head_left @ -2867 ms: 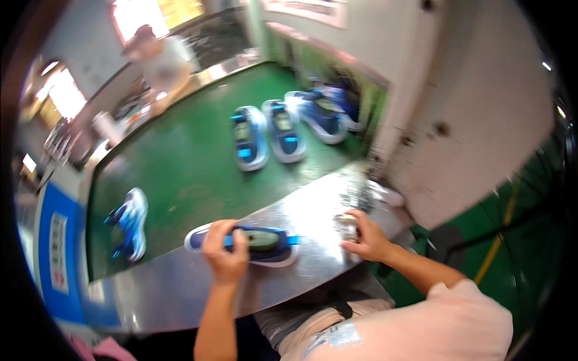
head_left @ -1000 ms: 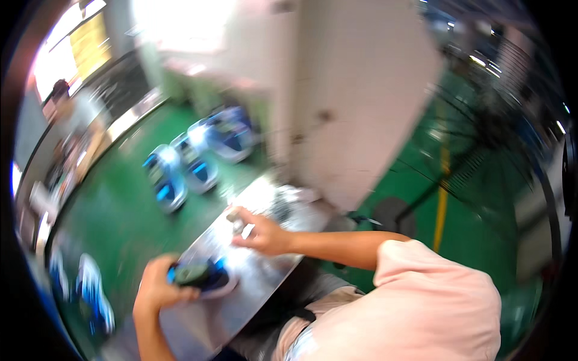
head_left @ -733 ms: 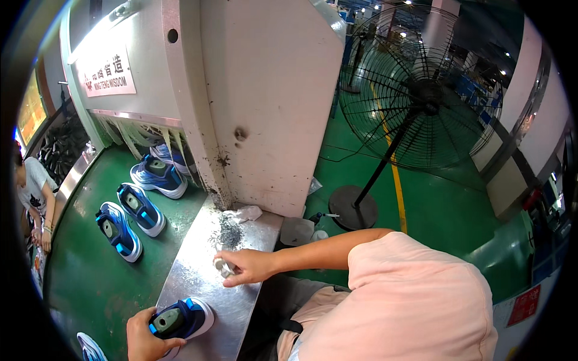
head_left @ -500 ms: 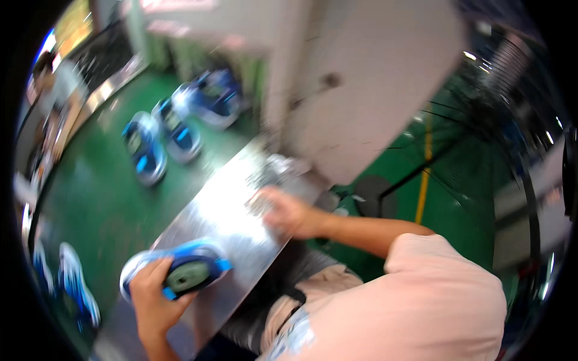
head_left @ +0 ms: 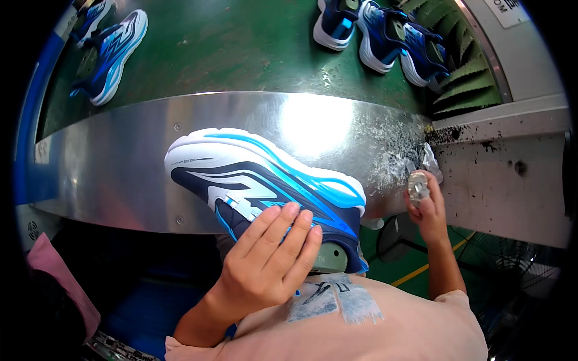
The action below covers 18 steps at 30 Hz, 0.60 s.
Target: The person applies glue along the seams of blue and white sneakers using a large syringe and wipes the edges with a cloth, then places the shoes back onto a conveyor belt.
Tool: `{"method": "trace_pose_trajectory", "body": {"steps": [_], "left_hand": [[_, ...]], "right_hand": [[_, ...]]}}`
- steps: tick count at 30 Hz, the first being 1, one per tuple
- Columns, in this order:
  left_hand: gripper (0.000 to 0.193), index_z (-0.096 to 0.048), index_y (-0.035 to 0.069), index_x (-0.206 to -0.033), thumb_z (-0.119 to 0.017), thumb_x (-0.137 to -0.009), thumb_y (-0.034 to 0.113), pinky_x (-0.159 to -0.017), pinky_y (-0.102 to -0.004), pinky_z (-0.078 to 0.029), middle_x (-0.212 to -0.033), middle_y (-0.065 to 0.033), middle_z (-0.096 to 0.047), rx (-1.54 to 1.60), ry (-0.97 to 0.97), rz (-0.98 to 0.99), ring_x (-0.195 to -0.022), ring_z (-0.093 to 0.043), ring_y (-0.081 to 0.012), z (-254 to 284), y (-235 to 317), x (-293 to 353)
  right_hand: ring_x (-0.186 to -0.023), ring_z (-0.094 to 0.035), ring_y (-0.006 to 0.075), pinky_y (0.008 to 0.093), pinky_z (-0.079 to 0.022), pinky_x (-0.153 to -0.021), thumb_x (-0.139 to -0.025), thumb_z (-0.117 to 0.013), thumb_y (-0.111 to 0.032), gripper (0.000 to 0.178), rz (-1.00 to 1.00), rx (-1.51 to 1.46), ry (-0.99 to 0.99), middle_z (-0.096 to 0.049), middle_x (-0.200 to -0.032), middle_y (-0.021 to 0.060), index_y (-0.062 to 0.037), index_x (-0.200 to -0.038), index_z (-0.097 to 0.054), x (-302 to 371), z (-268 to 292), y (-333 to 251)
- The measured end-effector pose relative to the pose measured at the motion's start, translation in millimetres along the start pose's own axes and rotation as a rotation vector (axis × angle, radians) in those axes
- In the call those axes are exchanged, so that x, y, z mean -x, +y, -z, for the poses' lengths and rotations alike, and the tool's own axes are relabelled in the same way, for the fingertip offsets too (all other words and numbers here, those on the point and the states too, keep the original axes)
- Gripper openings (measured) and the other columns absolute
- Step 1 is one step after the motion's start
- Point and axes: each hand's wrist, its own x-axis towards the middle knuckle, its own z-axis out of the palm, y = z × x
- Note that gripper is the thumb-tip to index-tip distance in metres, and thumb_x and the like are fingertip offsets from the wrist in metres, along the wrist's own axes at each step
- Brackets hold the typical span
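The left hand (head_left: pixel 265 259) clasps a navy, white and blue running shoe (head_left: pixel 265 171) over the near edge of the steel bench (head_left: pixel 120 174); the right hand (head_left: pixel 430 213) pinches a small silvery lump (head_left: pixel 417 188). Touching dark crumbs (head_left: pixel 410 147) at the bench's right end could smudge the white sole (head_left: pixel 201 143).

Pale peach tee (head_left: pixel 415 325) being worn here, kinda loose, pretty plain apart from a washed-out grey-blue print (head_left: pixel 314 304) on the chest. The print is broken into two patches, dark marks on both, one edge left ragged. To the print's right, the right sleeve (head_left: pixel 459 301) is cut short; to its left, a bit of left sleeve (head_left: pixel 182 350) can be seen.
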Motion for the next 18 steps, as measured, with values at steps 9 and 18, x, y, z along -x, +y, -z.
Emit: {"method": "trace_pose_trajectory", "body": {"steps": [9, 18], "left_hand": [[0.019, -0.061, 0.005, -0.09, -0.056, -0.072, 0.006, -0.084, -0.0365, -0.044, -0.096, -0.0111, -0.06, 0.041, 0.034, 0.082, -0.094, -0.057, -0.0264, -11.5, 31.7, -38.0], [0.017, -0.06, 0.004, -0.088, -0.05, -0.077, 0.012, -0.087, -0.0332, -0.042, -0.096, -0.0096, -0.06, 0.049, 0.163, 0.056, -0.094, -0.057, -0.0221, -26.6, -25.3, -43.4]], "right_hand": [[-0.042, -0.038, 0.0077, 0.0192, -0.033, -0.038, -0.074, -0.04, -0.066, 0.076, -0.063, -0.506, -0.972, -0.045, -0.06, 0.0042, -0.0052, -0.117, -0.024, -80.5, -56.4, -157.6], [-0.047, -0.038, 0.01, 0.0181, -0.034, -0.04, -0.073, -0.027, -0.072, 0.086, -0.469, -0.565, -1.205, -0.045, -0.07, 0.0106, -0.0021, -0.123, -0.021, -168.3, -174.2, -151.0]]}}
